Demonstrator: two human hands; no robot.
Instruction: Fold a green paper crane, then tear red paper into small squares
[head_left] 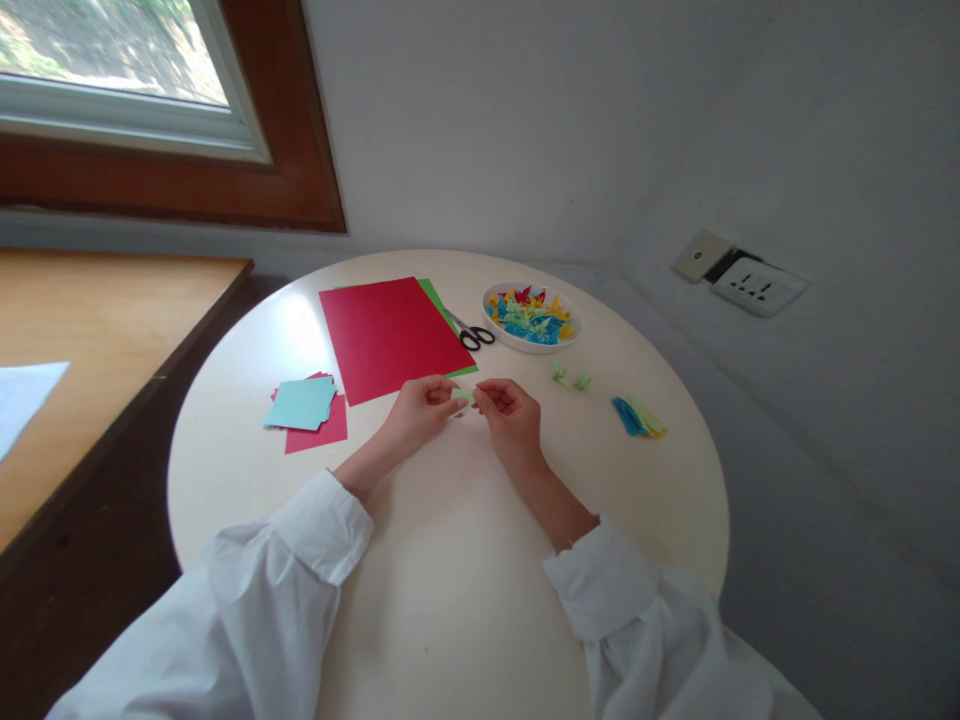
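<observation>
A small piece of light green paper [460, 400] is held up between my two hands over the middle of the white round table. My left hand [426, 408] pinches it from the left, thumb on top. From the right, my right hand [513, 418] grips its edge between thumb and fingertips. The fingers hide part of the paper, so its folds cannot be made out. Right of my right hand lie two small folded light green paper pieces [571, 378]. Just beyond my hands is a large red paper sheet [397, 335] over a green one [463, 371].
Black-handled scissors [477, 337] lie by the sheets. A white oval dish [534, 346] holds many colourful folded papers. Blue and yellow paper strips [639, 417] lie at the right, light blue squares [301, 403] over red ones at the left. A wooden desk [112, 310] stands further left.
</observation>
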